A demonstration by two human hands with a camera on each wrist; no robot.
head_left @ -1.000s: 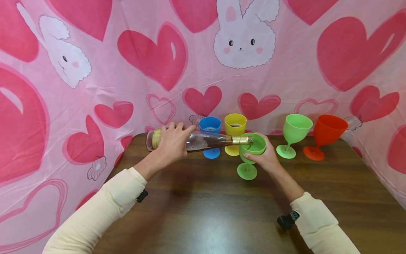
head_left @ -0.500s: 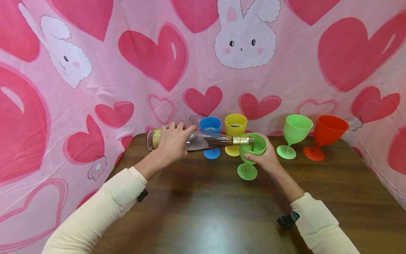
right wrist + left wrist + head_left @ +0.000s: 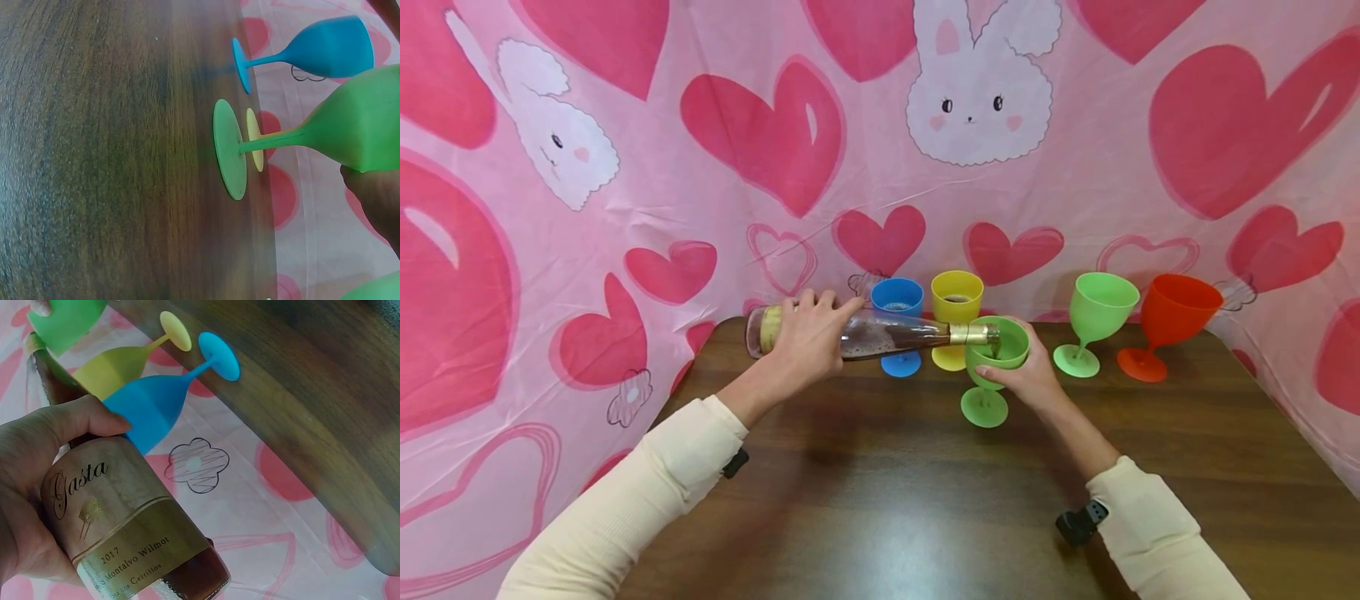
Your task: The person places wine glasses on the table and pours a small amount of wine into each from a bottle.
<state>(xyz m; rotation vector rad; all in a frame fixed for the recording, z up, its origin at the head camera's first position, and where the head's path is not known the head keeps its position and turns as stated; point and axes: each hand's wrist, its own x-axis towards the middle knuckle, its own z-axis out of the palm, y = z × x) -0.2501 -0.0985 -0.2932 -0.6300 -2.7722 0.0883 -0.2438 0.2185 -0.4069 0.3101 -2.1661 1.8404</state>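
Note:
My left hand (image 3: 812,337) grips a wine bottle (image 3: 895,333) round its body from above, the bottle lying nearly level with its neck to the right. In the left wrist view the bottle's label (image 3: 119,531) faces the camera. The mouth is over a green goblet (image 3: 996,350), and dark liquid runs from it into the bowl. My right hand (image 3: 1030,367) holds that goblet by its bowl, thumb on the near side. The goblet looks upright; in the right wrist view its foot (image 3: 230,150) is at the wooden table, though I cannot tell whether it touches.
Behind the bottle stand a blue goblet (image 3: 897,296) and a yellow goblet (image 3: 957,293), both with dark liquid inside. To the right are another green goblet (image 3: 1101,308) and a red goblet (image 3: 1176,312). A pink heart-patterned cloth (image 3: 865,167) hangs behind the wooden table (image 3: 880,500).
A second ago no stream showed clearly at the bottle's mouth; now dark liquid runs into the green goblet. Both hands have stayed almost in place.

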